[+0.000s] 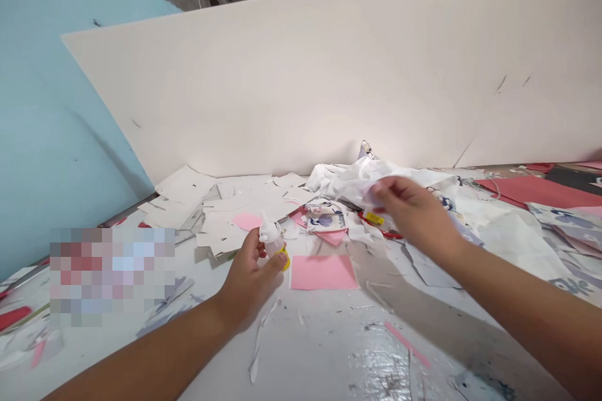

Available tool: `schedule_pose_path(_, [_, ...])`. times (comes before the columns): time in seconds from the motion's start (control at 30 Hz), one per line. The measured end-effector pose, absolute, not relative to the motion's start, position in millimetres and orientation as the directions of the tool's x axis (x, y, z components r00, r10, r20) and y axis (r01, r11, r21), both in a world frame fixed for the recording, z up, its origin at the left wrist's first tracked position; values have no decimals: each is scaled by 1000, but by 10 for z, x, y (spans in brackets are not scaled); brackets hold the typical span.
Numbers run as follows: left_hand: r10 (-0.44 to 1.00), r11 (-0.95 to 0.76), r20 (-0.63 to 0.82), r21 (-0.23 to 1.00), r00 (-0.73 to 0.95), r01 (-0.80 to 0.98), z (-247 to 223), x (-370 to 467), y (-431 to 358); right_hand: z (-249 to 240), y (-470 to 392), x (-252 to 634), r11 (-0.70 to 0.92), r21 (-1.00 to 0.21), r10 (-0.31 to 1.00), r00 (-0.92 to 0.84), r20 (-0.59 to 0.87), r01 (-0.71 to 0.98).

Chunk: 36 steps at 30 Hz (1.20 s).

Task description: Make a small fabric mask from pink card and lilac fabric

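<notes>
Left hand (256, 272): grip closed round one bottle (273, 239), translucent plastic, nozzle up, just left of one flat pink rectangle (324, 272). Right hand (411, 210): grip narrow, fingertips blurred; cannot tell what they hold. One thin pink strip (407, 343) nearer. Ragged scraps (249, 197), uncounted, crowd the smooth board (329, 88); bench (320, 351) more open in front, thinly littered.

Between the left fingers (281, 258), the small translucent plastic bottle (273, 244) is milky white with a yellow label (286, 262). Just right of them, the flat rectangular pink paper (324, 272) shows whitish edges. Beyond it, a pale printed piece (327, 217) bears blue-violet flowers. Behind the right fingers (386, 191), thin crumpled sheeting (345, 177) is white.
</notes>
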<state>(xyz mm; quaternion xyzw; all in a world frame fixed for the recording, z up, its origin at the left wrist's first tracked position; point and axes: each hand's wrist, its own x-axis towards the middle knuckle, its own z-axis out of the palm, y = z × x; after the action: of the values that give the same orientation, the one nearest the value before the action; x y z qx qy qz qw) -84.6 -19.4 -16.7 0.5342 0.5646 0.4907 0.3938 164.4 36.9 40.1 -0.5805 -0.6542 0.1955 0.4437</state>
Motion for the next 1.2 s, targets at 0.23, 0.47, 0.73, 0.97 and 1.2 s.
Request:
schedule_pose_path(0.23, [995, -47, 66, 971, -78, 233, -146, -837, -213, 516, 553, 1967, 252, -108, 872, -177, 456, 962])
schedule_pose_path(0.47, [984, -178, 164, 914, 69, 365, -82, -758, -299, 186, 39, 1326, 729, 185, 562, -730, 389, 659])
schedule_pose_path(0.73, [844, -507, 305, 722, 441, 471, 45, -730, -371, -97, -107, 1129, 823, 117, 477, -788, 389, 556])
schedule_pose_path(0.97, [932, -361, 247, 599, 264, 715, -102, -943, -163, -87, 64, 1270, 517, -831, 827, -372, 422, 205])
schedule_pose_path(1.2, [926, -376, 187, 436, 327, 817, -15, -900, -155, -110, 177, 1191, 78, -988, 978, -182, 102, -135])
